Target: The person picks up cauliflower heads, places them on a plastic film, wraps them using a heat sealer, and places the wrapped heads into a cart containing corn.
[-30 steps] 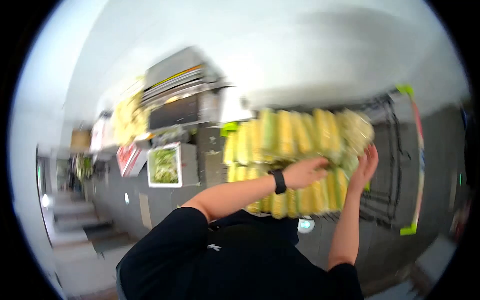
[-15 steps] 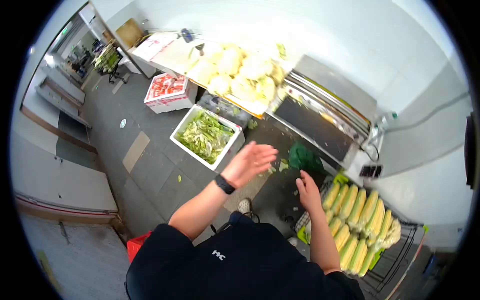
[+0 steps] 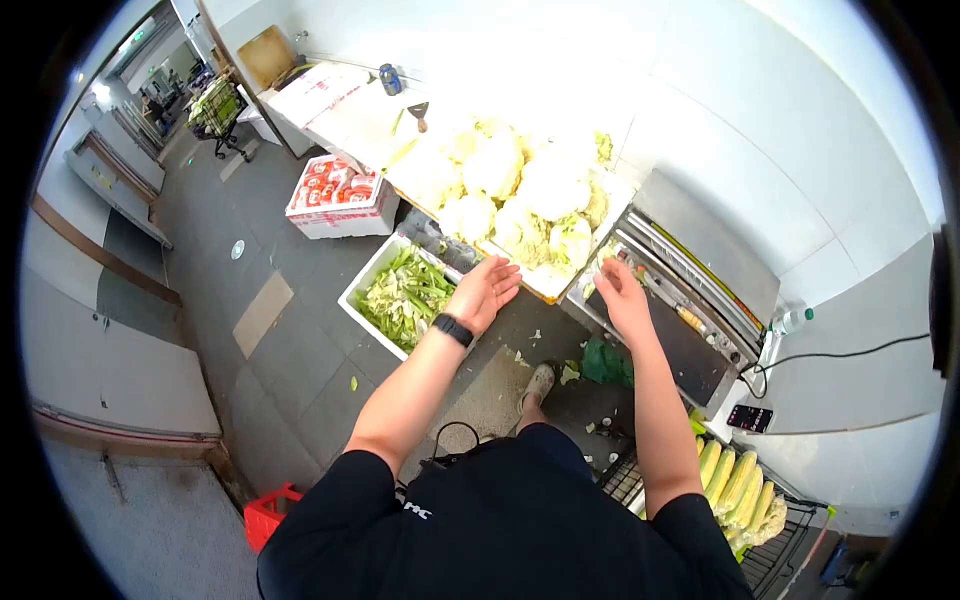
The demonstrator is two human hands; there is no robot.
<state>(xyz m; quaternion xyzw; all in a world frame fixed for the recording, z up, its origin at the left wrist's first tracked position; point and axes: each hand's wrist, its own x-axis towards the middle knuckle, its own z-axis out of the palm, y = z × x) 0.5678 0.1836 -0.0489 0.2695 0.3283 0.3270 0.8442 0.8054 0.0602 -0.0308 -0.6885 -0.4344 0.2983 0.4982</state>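
My left hand, with a black watch on its wrist, is open with the fingers stretched out. It holds nothing and appears above the near side of a pile of pale cauliflowers on the table. Over the left part of the dark-topped wrapping machine, my right hand hangs with loosely bent fingers and nothing visible in it. Neither hand visibly touches a cauliflower. A white foam box full of green leaves stands on the floor by my left hand.
A wire cart with wrapped corn stands at lower right. A phone, a cable and a bottle are beside the machine. A box of red-wrapped goods and a red stool sit on the left.
My view has turned and moved closer to the table. Both hands have come toward the cauliflower pile, the right one rising from near the corn cart. My feet have shifted.
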